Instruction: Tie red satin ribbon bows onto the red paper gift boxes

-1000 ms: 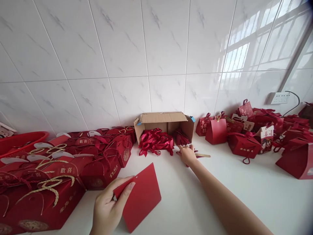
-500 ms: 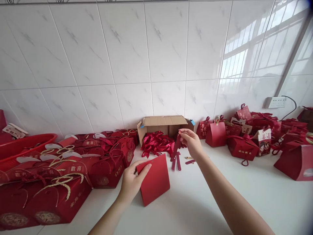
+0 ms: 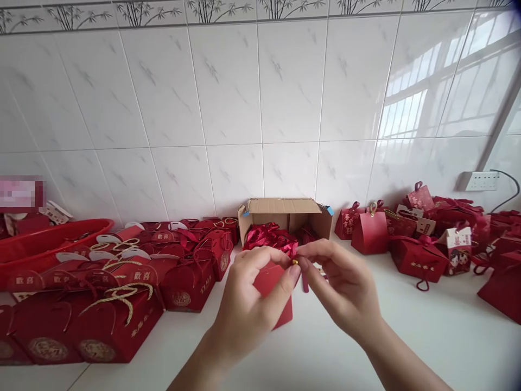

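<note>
My left hand (image 3: 248, 304) is lifted over the white counter and grips a flat red card box piece (image 3: 272, 287), most of it hidden behind the fingers. My right hand (image 3: 345, 290) meets it at the centre, pinching a dark red ribbon strap (image 3: 304, 278) with a small gold end (image 3: 295, 262) between thumb and forefinger. Both hands touch at that gold end. Just behind them an open cardboard box (image 3: 285, 209) lies on its side, spilling red ribbons (image 3: 271, 237).
Several finished red gift boxes with gold rope handles (image 3: 118, 304) crowd the left of the counter beside a red tray (image 3: 49, 239). More red boxes (image 3: 411, 244) pile at the right below a wall socket (image 3: 478, 181). A tiled wall stands behind.
My right hand picked a ribbon strap up near the cardboard box and brought it toward me. My left hand lifted the red card piece off the counter to meet it. The view tilted up.
</note>
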`<state>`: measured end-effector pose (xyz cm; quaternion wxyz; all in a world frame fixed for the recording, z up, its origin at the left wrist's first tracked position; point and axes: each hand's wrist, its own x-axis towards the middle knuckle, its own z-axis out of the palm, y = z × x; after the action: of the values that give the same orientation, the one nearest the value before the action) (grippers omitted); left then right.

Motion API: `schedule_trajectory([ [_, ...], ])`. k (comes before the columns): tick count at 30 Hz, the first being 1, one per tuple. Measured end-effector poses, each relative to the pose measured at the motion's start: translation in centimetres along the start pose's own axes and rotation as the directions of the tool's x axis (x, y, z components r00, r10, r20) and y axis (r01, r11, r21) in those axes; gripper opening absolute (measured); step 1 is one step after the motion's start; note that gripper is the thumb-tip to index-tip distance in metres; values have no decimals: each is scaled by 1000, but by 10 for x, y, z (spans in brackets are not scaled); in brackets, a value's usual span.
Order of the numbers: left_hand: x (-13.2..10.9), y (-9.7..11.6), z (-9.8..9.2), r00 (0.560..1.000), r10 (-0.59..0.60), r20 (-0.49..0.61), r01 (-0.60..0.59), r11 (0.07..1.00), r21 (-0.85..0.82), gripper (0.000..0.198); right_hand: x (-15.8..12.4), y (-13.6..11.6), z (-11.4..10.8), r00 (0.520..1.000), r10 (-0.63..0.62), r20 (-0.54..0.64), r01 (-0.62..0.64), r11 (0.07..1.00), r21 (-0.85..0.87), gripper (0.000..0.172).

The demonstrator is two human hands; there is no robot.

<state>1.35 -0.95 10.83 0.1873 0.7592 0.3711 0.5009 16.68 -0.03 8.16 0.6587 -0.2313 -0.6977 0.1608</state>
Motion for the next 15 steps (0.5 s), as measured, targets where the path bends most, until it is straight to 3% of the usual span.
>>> schedule_trajectory([
  [4,-1,0,-2,999,43,-16,-42,999,12,16,-3,-4,1,993,-68,93,64,997,43,24],
  [8,-3,1,-7,992,120,-39,-116,990,78,13,-1,-5,-1,984,47,175,-86,970,225,21],
  [12,-9,6,-18,980,169,101,-180,978,103,3,2,-4,-8,962,109,250,-197,911,363,15],
  [15,-11,8,-26,972,158,172,-174,981,85,11,3,-5,-13,963,105,247,-196,903,381,16],
])
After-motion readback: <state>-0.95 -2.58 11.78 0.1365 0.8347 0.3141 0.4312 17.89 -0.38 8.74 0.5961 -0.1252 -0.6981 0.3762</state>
